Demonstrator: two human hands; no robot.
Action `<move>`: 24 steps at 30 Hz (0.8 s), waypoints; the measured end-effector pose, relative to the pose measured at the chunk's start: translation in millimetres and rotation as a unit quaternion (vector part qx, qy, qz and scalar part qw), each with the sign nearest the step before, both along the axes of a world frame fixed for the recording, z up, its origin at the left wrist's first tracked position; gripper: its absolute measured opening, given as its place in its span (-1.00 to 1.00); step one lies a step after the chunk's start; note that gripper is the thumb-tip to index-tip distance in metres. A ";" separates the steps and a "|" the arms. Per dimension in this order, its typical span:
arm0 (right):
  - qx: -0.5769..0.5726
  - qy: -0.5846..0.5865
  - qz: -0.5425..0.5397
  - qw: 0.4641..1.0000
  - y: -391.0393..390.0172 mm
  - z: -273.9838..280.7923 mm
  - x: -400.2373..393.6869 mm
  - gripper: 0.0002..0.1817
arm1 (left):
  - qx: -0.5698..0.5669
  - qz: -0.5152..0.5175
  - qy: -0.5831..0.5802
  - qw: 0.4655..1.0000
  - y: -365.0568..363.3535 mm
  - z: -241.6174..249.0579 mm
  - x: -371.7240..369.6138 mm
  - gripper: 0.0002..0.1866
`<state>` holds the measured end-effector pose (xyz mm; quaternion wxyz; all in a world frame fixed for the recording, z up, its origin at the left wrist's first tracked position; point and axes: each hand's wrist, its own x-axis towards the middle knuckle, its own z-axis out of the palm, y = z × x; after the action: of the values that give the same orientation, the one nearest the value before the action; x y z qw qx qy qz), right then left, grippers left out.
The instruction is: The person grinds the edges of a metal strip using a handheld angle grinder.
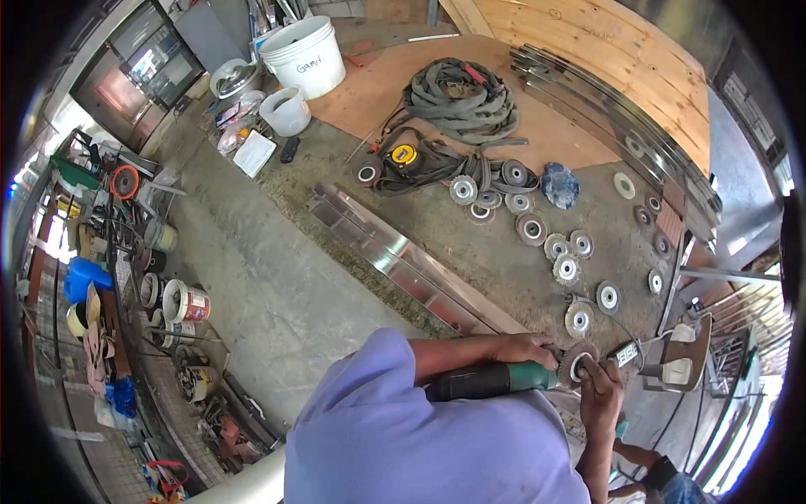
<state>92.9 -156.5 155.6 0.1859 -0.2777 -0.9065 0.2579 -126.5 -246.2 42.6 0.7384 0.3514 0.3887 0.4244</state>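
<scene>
Purple shirt sleeve (420, 437) fills the near edge; past it the angle grinder (495, 380) lies across the body, left hand (525, 349) clenched around its head end, right hand (600, 395) with fingers (585, 370) pinched on the flap disc (578, 363) at the spindle. Step looks like fitting or swapping the disc; next move likely calls for holding the spindle steady and turning the disc or nut snug. Beyond on the floor (277, 286): steel channel (403, 260), spare discs (554, 248), coiled straps (457, 101), white bucket (306, 55).
</scene>
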 end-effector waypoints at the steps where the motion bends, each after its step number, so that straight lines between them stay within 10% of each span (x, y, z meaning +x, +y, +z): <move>1: 0.002 -0.009 -0.001 1.000 -1.6 5.3 -2.7 -0.70 | 0.018 0.003 -0.003 1.000 -0.8 -0.7 -1.1 0.12; 11: 0.058 -0.016 -0.027 0.998 3.3 6.1 2.9 -0.83 | 0.074 0.017 0.093 0.993 0.4 -14.4 1.0 -0.23; 14: 0.080 -0.053 -0.012 0.995 1.9 -3.9 6.3 -0.76 | -0.030 -0.048 -0.030 0.998 -0.8 -29.2 -1.6 -0.44; 24: -0.037 -0.050 0.035 0.997 -8.6 25.6 30.7 -0.76 | -0.028 0.005 -0.104 0.994 -4.3 4.6 1.5 -0.17</move>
<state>123.6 -165.1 181.2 0.1203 -0.2648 -0.9137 0.2837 -125.0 -250.5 47.2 0.7823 0.2825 0.3232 0.4514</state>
